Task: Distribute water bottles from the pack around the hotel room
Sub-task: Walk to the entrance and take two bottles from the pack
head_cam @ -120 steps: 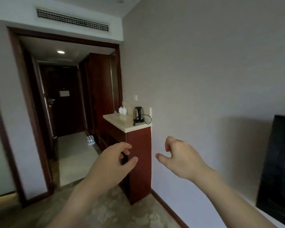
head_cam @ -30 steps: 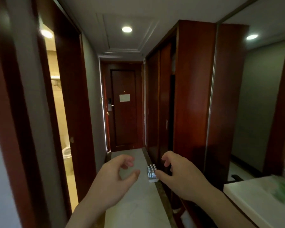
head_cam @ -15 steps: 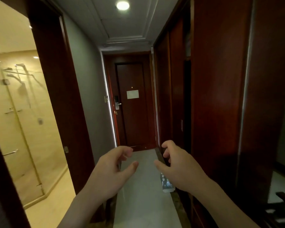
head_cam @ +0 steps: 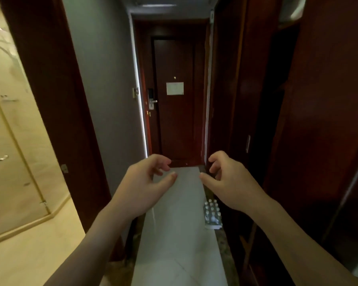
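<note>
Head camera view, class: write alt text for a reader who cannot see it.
Two bare hands, left hand and right hand, reach forward empty with loosely curled fingers in a narrow hallway. A clear plastic-wrapped pack of water bottles sits on the pale tiled floor beneath the right hand, before a dark wooden door.

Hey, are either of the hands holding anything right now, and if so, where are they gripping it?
Nothing is held. The left hand and right hand hang in the air with loosely curled fingers; the water bottle pack sits untouched on the floor.
</note>
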The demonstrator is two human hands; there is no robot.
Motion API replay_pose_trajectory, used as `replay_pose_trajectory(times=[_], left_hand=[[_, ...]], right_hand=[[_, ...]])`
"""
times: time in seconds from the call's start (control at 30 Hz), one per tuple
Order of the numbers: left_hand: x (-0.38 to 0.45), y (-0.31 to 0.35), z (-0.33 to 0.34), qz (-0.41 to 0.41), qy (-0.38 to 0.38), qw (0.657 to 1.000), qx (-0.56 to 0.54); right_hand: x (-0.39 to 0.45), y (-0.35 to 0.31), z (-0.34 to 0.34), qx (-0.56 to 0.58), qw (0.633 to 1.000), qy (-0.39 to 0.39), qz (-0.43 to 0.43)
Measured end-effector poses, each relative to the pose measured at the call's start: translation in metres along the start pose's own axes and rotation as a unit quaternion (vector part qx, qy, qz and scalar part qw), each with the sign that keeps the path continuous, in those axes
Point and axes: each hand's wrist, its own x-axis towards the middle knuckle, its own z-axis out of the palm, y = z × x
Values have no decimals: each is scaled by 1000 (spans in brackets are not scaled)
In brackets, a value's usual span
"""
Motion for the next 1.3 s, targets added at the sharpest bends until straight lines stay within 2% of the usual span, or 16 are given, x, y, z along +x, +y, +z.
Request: replay_pose_trajectory(times=[0.23,0.5,0.87,1.1,1.3], left_hand=[[129,-97,54,-5,-33,998,-46],[270,-172,116,-11,-88,995,-47],[465,-254,258,-6,-129,991,-18],[578,-312,328,-57,-133,989,-31],[659,-385,406,-71,-190,978,-54]], right_hand=[[127,39,48,-4,997,-36,73],[258,106,84,-14,991,-40,123],[453,278,145,23,990,-38,136],[576,369,180,68,979,-63,184],[657,439,226,62,963,-66,253]])
